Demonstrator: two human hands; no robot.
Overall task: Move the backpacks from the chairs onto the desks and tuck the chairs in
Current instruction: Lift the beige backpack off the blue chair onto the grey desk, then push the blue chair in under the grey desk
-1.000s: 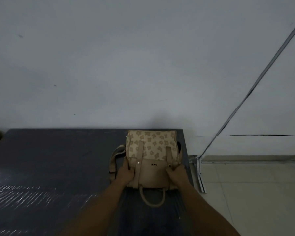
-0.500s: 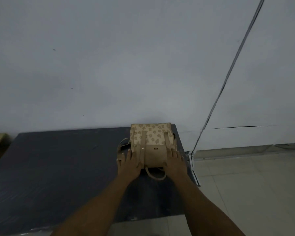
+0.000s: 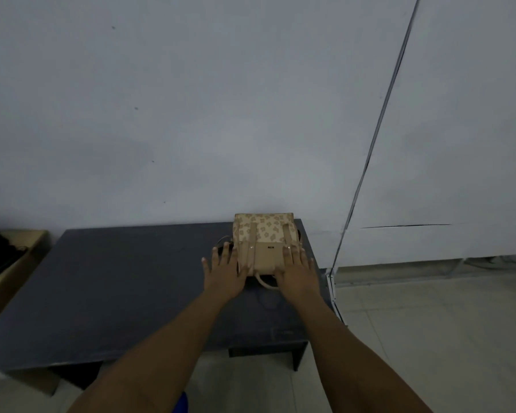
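Both hands, left [image 3: 224, 272] and right [image 3: 296, 271], rest flat with fingers [image 3: 287, 254] spread, gripping nothing, against the beige flower-patterned backpack [image 3: 264, 239] on the dark grey tabletop [image 3: 125, 281].

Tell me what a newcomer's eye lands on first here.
The small tan backpack with a flower-print flap, at the far right corner of the dark grey desk against the pale wall. Next, the two bare hands: the left hand and the right hand lie flat with fingers spread at its near corners, no closed grip.
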